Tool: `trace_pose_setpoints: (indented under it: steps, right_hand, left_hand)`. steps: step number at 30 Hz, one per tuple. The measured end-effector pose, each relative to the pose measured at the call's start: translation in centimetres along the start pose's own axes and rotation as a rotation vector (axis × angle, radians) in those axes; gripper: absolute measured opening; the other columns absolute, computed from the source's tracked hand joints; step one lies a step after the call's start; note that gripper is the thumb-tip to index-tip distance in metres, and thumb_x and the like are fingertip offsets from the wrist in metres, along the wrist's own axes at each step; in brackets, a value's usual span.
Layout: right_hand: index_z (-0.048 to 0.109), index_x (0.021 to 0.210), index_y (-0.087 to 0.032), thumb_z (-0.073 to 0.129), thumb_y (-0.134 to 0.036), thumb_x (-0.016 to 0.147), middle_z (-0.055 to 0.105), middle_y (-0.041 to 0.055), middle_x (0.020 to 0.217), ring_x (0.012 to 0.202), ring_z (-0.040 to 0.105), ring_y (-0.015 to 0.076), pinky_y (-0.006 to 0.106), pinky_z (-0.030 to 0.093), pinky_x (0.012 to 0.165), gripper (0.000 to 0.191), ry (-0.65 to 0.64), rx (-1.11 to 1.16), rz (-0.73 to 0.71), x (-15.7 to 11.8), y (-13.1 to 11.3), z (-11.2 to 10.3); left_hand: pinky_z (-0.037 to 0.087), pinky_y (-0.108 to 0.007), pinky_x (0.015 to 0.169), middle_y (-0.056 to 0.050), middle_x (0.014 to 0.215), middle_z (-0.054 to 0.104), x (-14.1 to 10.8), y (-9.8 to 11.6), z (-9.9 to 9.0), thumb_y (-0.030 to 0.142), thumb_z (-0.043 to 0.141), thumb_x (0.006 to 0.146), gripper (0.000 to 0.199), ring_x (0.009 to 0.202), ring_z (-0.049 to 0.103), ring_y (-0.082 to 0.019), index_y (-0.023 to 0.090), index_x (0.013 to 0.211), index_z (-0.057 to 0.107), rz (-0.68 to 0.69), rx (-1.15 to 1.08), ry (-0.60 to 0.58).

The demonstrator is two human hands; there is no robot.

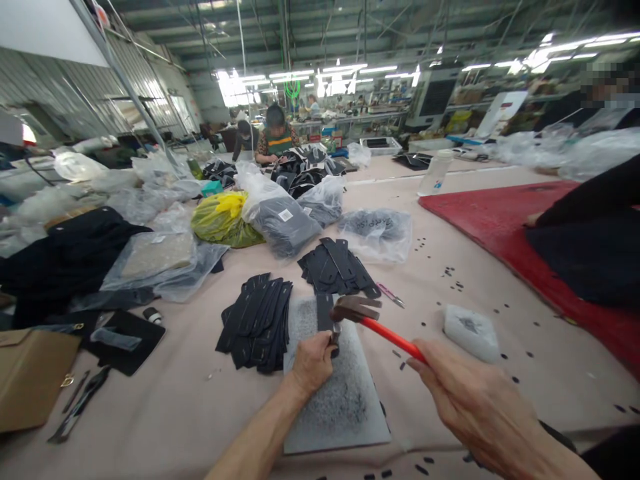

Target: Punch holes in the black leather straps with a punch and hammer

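Note:
My right hand (470,387) is wrapped round the orange handle of a claw hammer (357,310), whose head is over my left hand's fingertips. My left hand (313,363) is closed on a short metal punch (336,328), partly hidden by the fingers and the hammer head. Below it lies a black strip (325,312) at the far end of a speckled white board (335,407). A fanned stack of black slotted pieces (257,320) rests just left of the board. Behind the board is a second pile of black pieces (337,265).
Pink thread snips (390,295) lie beyond the hammer. To the right are a whitish block (471,332), scattered black scraps and a red board (500,220) with another person's arm over it. Bagged goods (283,223) fill the back; a cardboard box (35,380) is at left.

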State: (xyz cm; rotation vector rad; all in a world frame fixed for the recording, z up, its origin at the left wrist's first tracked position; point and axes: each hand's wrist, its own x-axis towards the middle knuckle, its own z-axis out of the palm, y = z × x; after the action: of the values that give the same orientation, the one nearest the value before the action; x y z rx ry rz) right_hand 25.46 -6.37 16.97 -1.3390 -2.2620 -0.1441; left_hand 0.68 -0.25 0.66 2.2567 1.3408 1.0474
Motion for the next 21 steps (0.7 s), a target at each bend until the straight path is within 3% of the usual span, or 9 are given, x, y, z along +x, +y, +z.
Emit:
trace_pose_setpoints:
  steps: [3,7,11,14,21]
  right_hand:
    - [0.057,0.108,-0.015,0.046,-0.024,0.097,0.064,0.0054,0.077,0.061,0.059,0.0158,0.027,0.043,0.057,0.019,0.133,-0.019,-0.03,0.0,-0.3,0.1]
    - [0.06,0.101,-0.017,0.045,-0.024,0.097,0.062,0.0038,0.072,0.057,0.058,0.0157,0.028,0.042,0.052,0.017,0.015,-0.074,-0.093,-0.2,-0.3,0.2]
    - [0.058,0.11,-0.014,0.046,-0.023,0.096,0.065,0.0066,0.079,0.064,0.061,0.0169,0.028,0.046,0.057,0.02,0.096,-0.052,-0.078,-0.5,-0.2,0.2]
    - [0.059,0.112,-0.016,0.046,-0.023,0.096,0.065,0.0054,0.076,0.06,0.06,0.0164,0.028,0.045,0.054,0.021,0.003,-0.079,-0.106,-0.7,-0.2,0.6]
    - [0.057,0.117,-0.018,0.045,-0.026,0.096,0.067,0.0061,0.079,0.063,0.063,0.0184,0.029,0.045,0.055,0.025,-0.045,-0.035,-0.039,-1.2,-0.1,0.8]
  left_hand:
    - [0.044,-0.026,0.063,-0.003,0.072,0.063,0.0,0.0,0.0,0.006,0.051,0.08,0.014,0.067,0.061,-0.017,0.019,0.08,0.056,0.0,-0.009,-0.005]
    - [0.044,-0.026,0.063,-0.003,0.073,0.064,0.0,-0.2,0.1,0.006,0.05,0.08,0.015,0.068,0.061,-0.017,0.019,0.082,0.056,0.011,-0.017,0.001]
    - [0.044,-0.026,0.063,-0.003,0.072,0.063,-0.1,-0.3,0.2,0.006,0.05,0.08,0.015,0.068,0.061,-0.017,0.019,0.083,0.056,0.004,-0.015,-0.006]
    - [0.044,-0.026,0.062,-0.003,0.072,0.063,-0.2,-0.4,0.3,0.005,0.05,0.079,0.015,0.068,0.061,-0.018,0.019,0.083,0.056,0.011,-0.012,0.008]
    - [0.045,-0.026,0.062,-0.003,0.071,0.062,-0.1,-0.3,0.2,0.005,0.05,0.08,0.016,0.067,0.061,-0.017,0.019,0.084,0.056,0.023,-0.021,0.019]
